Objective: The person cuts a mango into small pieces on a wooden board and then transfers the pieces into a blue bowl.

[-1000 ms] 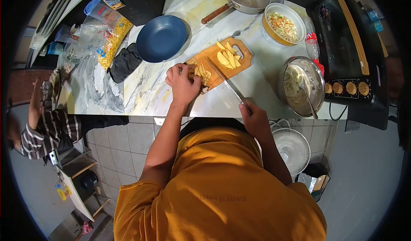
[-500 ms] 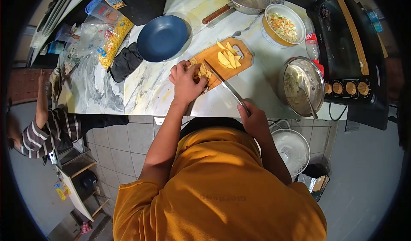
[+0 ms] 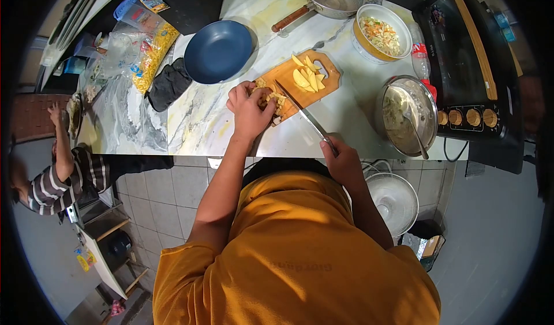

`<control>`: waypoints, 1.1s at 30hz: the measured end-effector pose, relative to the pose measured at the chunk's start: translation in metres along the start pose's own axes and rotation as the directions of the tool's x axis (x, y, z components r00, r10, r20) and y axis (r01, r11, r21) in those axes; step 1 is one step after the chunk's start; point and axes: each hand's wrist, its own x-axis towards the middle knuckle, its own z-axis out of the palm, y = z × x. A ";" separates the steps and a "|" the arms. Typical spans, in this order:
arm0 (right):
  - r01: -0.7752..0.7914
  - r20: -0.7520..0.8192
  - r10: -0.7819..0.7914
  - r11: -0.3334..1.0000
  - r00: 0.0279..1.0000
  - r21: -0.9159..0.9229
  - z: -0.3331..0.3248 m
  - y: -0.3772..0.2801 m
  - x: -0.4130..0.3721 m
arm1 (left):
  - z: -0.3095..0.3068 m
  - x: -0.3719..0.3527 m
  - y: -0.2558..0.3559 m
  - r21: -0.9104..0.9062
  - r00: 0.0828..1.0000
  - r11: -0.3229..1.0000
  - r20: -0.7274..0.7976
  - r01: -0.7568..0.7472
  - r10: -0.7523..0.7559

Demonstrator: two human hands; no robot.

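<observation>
A wooden cutting board (image 3: 314, 97) lies tilted on the counter in front of me. Pale yellow wedges (image 3: 309, 75) that look like potato rest near its handle hole. Small cut potato pieces (image 3: 276, 101) are heaped at the board's left end. Over that heap my left hand (image 3: 251, 110) curls its fingers and thumb, holding pieces partly hidden beneath it. In my right hand (image 3: 341, 160), closed round the handle, is a knife (image 3: 309, 121); its blade reaches diagonally across the board, its tip beside the heap.
A blue frying pan (image 3: 219, 52) stands left of the board, beside a black cloth (image 3: 168, 85) and a bag of yellow pasta (image 3: 156, 56). Rightward are a bowl of chopped vegetables (image 3: 381, 36), a metal bowl with a spoon (image 3: 398, 123) and a black oven (image 3: 461, 65). Another person (image 3: 66, 172) is at far left.
My left hand shifts very slightly over the heap, and pieces at its right edge sit a little differently. The knife stays nearly still. The other person's raised hand has moved.
</observation>
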 end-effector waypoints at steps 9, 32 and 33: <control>-0.003 0.027 0.002 1.000 1.000 0.015 0.001 -0.001 0.002 | -0.004 0.002 -0.002 -0.006 0.998 0.998 -0.014 -0.055 0.055; 0.022 0.029 -0.026 0.993 0.999 0.113 0.001 -0.006 0.003 | -0.004 0.003 -0.008 -0.092 0.992 0.988 -0.005 -0.123 0.123; 0.022 0.030 -0.026 0.993 0.999 0.113 0.001 -0.006 0.003 | -0.005 0.003 -0.009 -0.110 0.993 0.986 -0.021 -0.121 0.120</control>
